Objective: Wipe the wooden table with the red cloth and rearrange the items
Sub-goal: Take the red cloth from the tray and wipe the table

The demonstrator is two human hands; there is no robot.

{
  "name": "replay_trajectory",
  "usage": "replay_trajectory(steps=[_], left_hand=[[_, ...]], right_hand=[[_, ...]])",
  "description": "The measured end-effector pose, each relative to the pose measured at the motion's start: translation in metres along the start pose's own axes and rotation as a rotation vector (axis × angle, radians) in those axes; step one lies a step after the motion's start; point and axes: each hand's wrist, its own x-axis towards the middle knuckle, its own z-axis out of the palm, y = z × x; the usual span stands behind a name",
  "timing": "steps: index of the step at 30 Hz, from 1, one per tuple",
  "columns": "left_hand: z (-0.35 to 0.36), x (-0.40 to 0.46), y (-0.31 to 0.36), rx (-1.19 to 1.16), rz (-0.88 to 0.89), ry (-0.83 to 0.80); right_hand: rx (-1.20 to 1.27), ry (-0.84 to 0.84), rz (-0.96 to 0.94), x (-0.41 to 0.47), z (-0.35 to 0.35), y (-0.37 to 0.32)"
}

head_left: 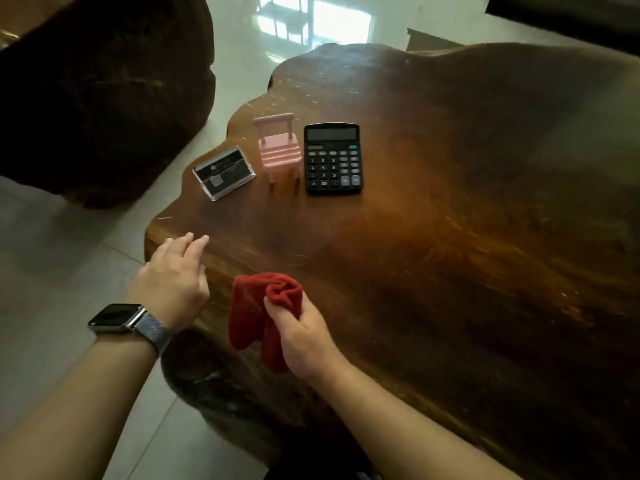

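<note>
As seen from the head camera, looking down: wooden table (pixel 450 237), dark slab with wavy edge, scratched; red cloth (pixel 258 315), bunched, clenched in right hand (pixel 299 336) just above the near table edge, loose ends hanging down; left hand (pixel 171 277), fingers spread and released, grasping nothing, over the table's near-left corner; wristwatch (pixel 119 317) on left wrist; card holder (pixel 224 173), clear, tilted, near left edge; pink miniature chair (pixel 278 147), upright, between card holder and calculator (pixel 332 158); calculator black, lying flat, just beside the chair.
</note>
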Motion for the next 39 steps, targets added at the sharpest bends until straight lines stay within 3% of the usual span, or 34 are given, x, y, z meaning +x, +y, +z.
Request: replay_trajectory(steps=[5,9,17,21,26,34,39], left_hand=[[0.014,0.021,0.073,0.036,0.14,-0.101],[0.03,0.027,0.141,0.088,0.299,-0.117],[0.063,0.02,0.268,0.144,0.577,-0.162],[0.08,0.007,0.324,0.176,0.698,-0.183],[0.106,-0.011,0.382,0.207,0.823,-0.204],[0.142,-0.04,0.455,0.244,0.993,-0.268],[0.157,-0.05,0.479,0.253,1.015,-0.299]], right_hand=[[0.053,0.264,-0.051,-0.006,-0.115,-0.042],[0.002,0.599,-0.119,-0.035,-0.211,-0.058],[-0.49,1.07,-0.118,-0.135,-0.373,-0.053],[-0.756,1.187,0.044,-0.196,-0.428,-0.019],[-0.874,1.216,0.35,-0.241,-0.451,0.032],[-1.032,1.12,0.437,-0.24,-0.454,0.083],[-1.018,1.184,0.51,-0.228,-0.467,0.083]])
